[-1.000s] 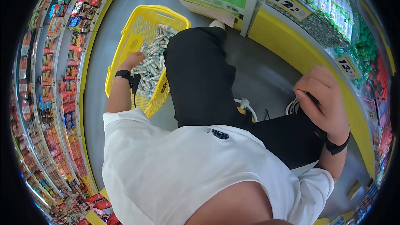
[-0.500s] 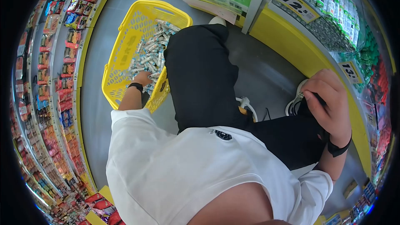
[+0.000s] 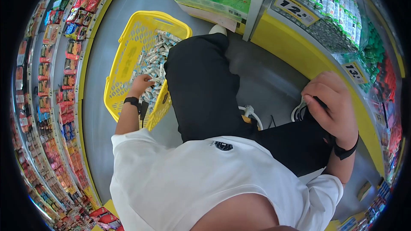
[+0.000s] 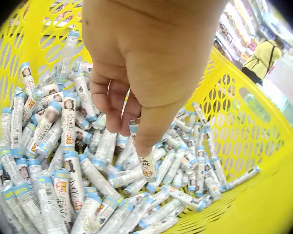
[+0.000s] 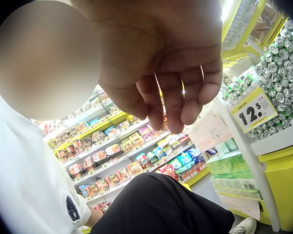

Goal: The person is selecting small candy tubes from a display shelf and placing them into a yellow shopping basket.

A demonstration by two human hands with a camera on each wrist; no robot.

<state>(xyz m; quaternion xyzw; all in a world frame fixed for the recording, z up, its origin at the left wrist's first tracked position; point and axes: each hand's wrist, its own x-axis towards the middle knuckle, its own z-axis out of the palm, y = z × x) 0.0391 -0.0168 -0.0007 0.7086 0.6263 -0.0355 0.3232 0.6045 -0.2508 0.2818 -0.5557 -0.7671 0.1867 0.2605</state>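
In the head view a yellow basket (image 3: 115,72) stands on the floor left of the bent leg, holding many small wrapped tubes (image 3: 155,57). My left hand (image 3: 140,86) is inside it, over the tubes. Seen from the left wrist, the left hand (image 4: 141,63) pinches one white tube with a blue end (image 4: 147,168) between thumb and fingers, above the pile. My right hand (image 3: 332,100) hangs loosely curled over the right knee, with nothing in it; the right wrist view shows that hand (image 5: 161,63) with its fingers relaxed.
Shelves of packaged snacks (image 3: 70,66) curve along the left. A yellow-fronted display (image 3: 291,45) with green-and-white tubes and price tags stands at the right. Green packs (image 3: 214,0) are stacked at the top. A person in yellow (image 4: 263,58) stands beyond the basket.
My left hand moved down into the pile near the basket's near end, then rose slightly, now pinching a tube. The right hand has stayed by the knee.
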